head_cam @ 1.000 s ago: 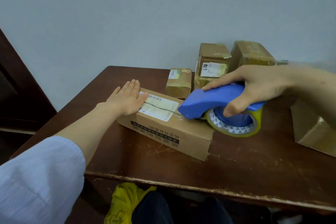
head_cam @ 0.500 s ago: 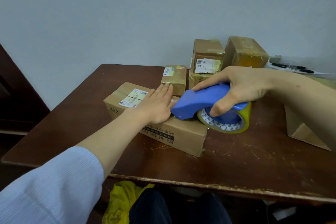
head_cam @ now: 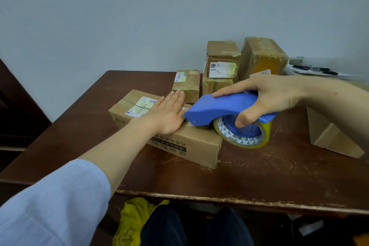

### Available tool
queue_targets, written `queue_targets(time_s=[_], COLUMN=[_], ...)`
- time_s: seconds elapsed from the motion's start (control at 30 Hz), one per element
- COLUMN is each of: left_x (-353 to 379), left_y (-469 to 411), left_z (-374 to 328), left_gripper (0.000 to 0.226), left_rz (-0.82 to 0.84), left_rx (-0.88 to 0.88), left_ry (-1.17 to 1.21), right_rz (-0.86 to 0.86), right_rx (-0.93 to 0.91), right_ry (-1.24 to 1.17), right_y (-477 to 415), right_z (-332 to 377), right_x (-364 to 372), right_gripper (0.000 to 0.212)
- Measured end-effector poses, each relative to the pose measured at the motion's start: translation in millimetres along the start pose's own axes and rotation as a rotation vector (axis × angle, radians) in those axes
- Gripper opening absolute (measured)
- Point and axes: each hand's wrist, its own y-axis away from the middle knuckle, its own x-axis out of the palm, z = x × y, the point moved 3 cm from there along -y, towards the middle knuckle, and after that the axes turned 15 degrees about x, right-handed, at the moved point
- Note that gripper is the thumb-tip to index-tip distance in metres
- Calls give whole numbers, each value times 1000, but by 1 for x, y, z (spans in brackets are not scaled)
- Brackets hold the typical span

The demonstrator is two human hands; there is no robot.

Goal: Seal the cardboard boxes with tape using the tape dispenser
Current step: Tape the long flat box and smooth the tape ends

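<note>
Flat, open left hand (head_cam: 166,115) has slid toward 3 o'clock along the box (head_cam: 191,146) top, meeting the tape dispenser (head_cam: 219,109) gripped by the right hand (head_cam: 273,96); strip seems laid, cut pending.

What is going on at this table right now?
A person is taping a cardboard box on a brown table. The left hand lies flat on the box top, pressing it down. The right hand grips the blue tape dispenser, whose front end sits on the box beside that hand. Smaller boxes stand behind.
</note>
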Motion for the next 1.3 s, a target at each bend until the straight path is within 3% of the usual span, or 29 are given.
queue_targets(time_s=[0.47,0.6,0.7,0.87,1.07,1.2,1.3], left_x=[0,-3,-7,4,12,7,5], left_y=[-1,-3,-6,-19,-23,-24,-25], left_z=[-2,-5,-17,-76,-71,-56,-45], left_gripper=[62,64,64,66,64,64,68], left_rz=[5,27,-17,-53,-46,-14,-2], left_rx=[-11,-47,-100,67,116,135,131], left_ry=[-25,-33,-51,14,-3,2,-4], right_rz=[53,12,-15,-36,-68,-87,-152], right_rx=[74,57,44,43,125,85,52], right_ry=[-75,-91,-104,-116,0,-70,-97], right_y=[53,45,43,43,36,29,21], right_z=[-82,-77,-75,-76,-80,-73,-71], right_x=[-2,7,8,12,18,26,33], right_gripper=[93,71,67,69,101,74,73])
